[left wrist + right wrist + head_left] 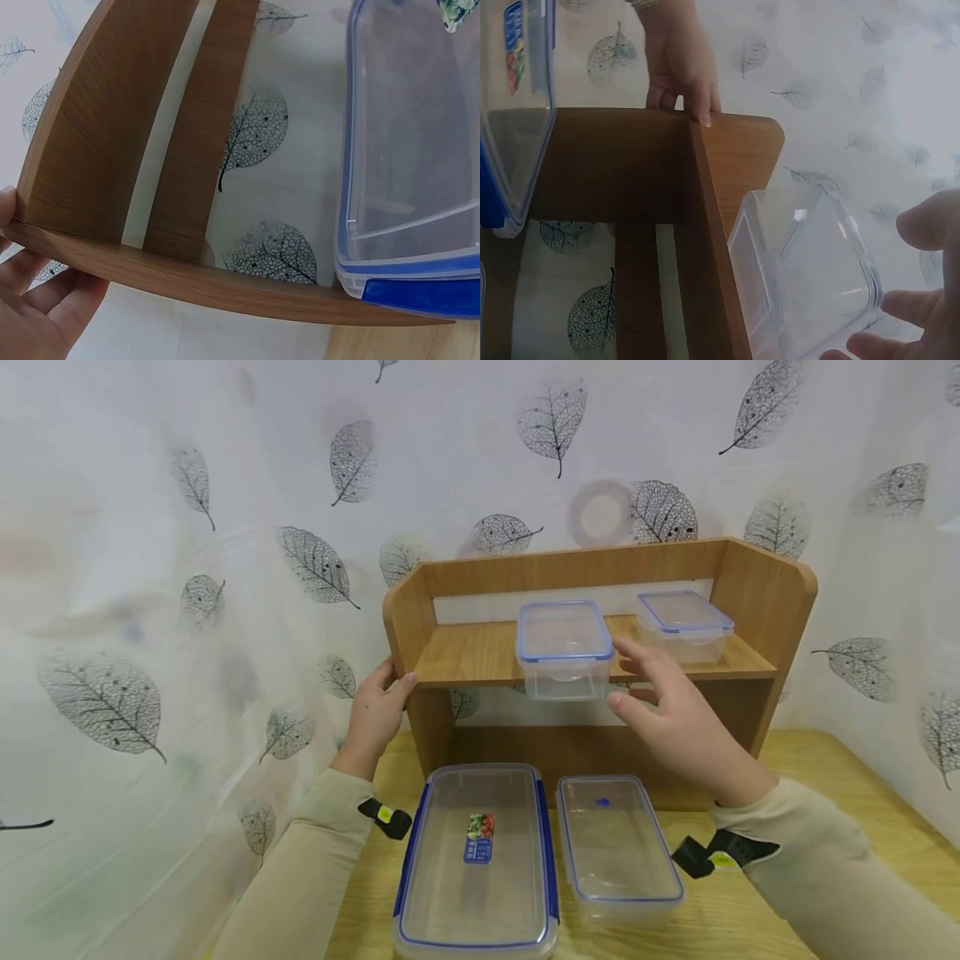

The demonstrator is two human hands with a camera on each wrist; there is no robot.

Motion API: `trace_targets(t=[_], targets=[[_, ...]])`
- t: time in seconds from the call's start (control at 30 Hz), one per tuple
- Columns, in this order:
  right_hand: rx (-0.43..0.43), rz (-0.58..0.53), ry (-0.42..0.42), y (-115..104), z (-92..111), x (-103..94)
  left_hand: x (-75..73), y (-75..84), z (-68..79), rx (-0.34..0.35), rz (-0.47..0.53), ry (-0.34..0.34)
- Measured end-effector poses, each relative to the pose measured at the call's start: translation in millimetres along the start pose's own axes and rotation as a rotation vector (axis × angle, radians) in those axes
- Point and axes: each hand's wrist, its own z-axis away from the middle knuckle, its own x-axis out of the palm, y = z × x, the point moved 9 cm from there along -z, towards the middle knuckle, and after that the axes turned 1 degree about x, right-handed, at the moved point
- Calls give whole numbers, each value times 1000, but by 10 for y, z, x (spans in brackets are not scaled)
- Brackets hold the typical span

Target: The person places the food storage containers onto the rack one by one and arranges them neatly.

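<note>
Right hand wide beside clear box

Head view: just left of the spread right hand, the clear box, rectangular plastic with a blue-rimmed lid, juts past the front edge of the grained wooden shelf; its front faces the person, its long axis foreshortened.

Left wrist: the left hand, cropped, grips the wooden shelf's end.

Right wrist: the box is cut off below; contact is unclear.

Wooden shelf before me, on a table
On it, a middle box — jutting past the front edge — and a right-hand box; on the table, a large box beside a narrower box.
</note>
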Motion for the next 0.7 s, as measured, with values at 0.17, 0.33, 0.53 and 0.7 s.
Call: trace_targets(t=[0.17, 0.33, 0.53, 0.7], targets=[[-129, 202, 60, -162, 71, 32, 6, -3, 3, -15, 1, -7], [-331, 407, 121, -355, 115, 96, -3, -9, 11, -25, 16, -10], [-521, 598, 147, -464, 166, 224, -8, -8, 10, -23, 8, -7], [-579, 675, 180, -471, 210, 282, 5, -5, 11, -24, 5, -11]])
